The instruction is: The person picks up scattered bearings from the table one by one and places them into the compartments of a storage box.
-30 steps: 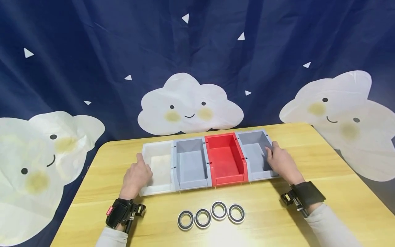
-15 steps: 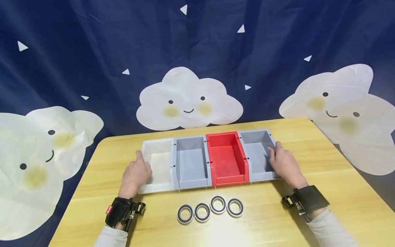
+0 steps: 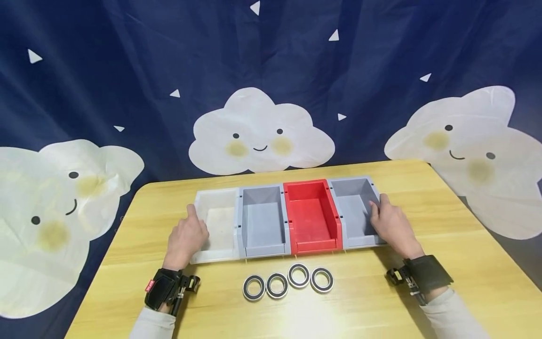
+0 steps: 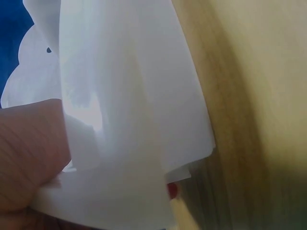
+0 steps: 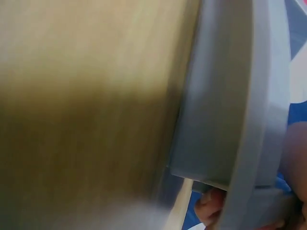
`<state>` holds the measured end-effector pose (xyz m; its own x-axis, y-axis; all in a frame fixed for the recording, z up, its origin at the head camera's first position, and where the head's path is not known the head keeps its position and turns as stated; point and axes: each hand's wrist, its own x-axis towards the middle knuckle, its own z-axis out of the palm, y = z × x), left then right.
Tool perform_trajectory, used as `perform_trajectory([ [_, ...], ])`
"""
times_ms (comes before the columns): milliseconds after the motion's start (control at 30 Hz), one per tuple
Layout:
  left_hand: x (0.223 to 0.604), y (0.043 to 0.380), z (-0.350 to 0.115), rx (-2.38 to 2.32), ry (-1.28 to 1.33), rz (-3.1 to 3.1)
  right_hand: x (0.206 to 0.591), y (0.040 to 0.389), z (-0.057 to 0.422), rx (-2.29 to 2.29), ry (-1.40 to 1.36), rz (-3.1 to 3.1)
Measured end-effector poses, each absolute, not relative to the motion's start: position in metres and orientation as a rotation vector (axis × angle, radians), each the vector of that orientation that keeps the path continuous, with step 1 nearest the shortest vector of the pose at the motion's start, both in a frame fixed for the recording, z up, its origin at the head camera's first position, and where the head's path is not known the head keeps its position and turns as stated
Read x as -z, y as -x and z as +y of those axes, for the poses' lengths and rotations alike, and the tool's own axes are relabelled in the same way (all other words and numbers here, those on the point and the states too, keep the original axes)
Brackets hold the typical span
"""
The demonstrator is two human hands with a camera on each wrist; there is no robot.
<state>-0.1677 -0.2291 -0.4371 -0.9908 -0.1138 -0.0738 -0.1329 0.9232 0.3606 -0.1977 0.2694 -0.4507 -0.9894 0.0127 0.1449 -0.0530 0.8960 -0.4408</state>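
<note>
Four-part row: a white bin, a grey bin, a red bin and another grey bin stand side by side, joined edge to edge. My left hand grips the outer side wall of the white bin, seen close up in the left wrist view with the hand at its edge. At the other end my right hand holds the outer wall of the right grey bin, thumb inside. In the right wrist view, fingertips show below that bin's rim.
Several ball bearings lie in a loose row on the wooden table, just in front of the bins. Behind the table's far edge hangs a dark blue curtain with cloud prints.
The row of bins, held at both ends, has slid a little toward the near side, closer to the bearings. The head view has tilted slightly. Both hands keep their hold.
</note>
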Motion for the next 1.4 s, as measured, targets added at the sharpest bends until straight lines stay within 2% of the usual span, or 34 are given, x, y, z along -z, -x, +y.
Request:
perform_trajectory([
  [133, 0.436, 0.170, -0.227, -0.572, 0.193, 3.016, 0.438, 0.194, 0.272, -0.588, 0.034, -3.012],
  [267, 0.435, 0.172, -0.226, -0.568, 0.175, 3.016, 0.417, 0.176, 0.264, -0.501, 0.028, -2.825],
  [467, 0.435, 0.170, -0.228, -0.577, 0.204, 3.010, 0.396, 0.136, 0.220, -0.528, -0.365, -2.612],
  [633, 0.436, 0.168, -0.229, -0.577, 0.208, 3.022, 0.406, 0.104, 0.186, -0.605, -0.590, -2.762],
  [867, 0.437, 0.169, -0.228, -0.570, 0.197, 3.037, 0.440, 0.082, 0.167, -0.446, -0.696, -2.877],
  [1400, 0.436, 0.169, -0.228, -0.548, 0.209, 3.045, 0.455, 0.073, 0.157, -0.474, -0.793, -2.928],
])
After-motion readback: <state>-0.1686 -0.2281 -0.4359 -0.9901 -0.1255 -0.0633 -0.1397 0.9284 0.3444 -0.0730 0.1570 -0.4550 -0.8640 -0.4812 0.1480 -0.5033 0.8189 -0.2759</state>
